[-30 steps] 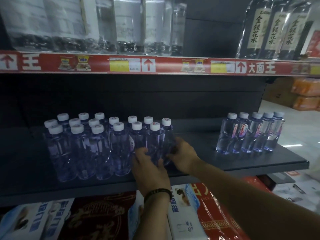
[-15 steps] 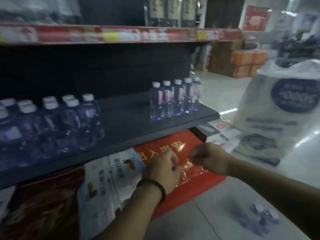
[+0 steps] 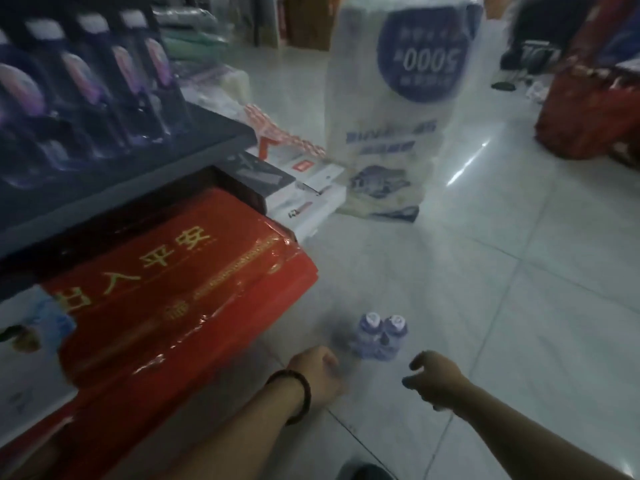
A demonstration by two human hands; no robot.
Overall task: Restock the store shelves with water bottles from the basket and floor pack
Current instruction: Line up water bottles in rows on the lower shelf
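Two small water bottles with white caps stand together on the tiled floor, blurred by motion. My left hand, a dark bead bracelet on its wrist, hovers just left of them with fingers curled and nothing in it. My right hand is just right of the bottles, fingers spread and empty. Neither hand touches the bottles. At the upper left, several water bottles with pink labels stand on the dark shelf.
Red wrapped packs with gold lettering jut out under the shelf on the left. White boxes lie beyond them. A tall white plastic-wrapped pack stands on the floor ahead. Red goods sit at the far right.
My hands left the bottles on the shelf and dropped down toward the floor. The view swung right and down, bringing the two floor bottles close between my hands.
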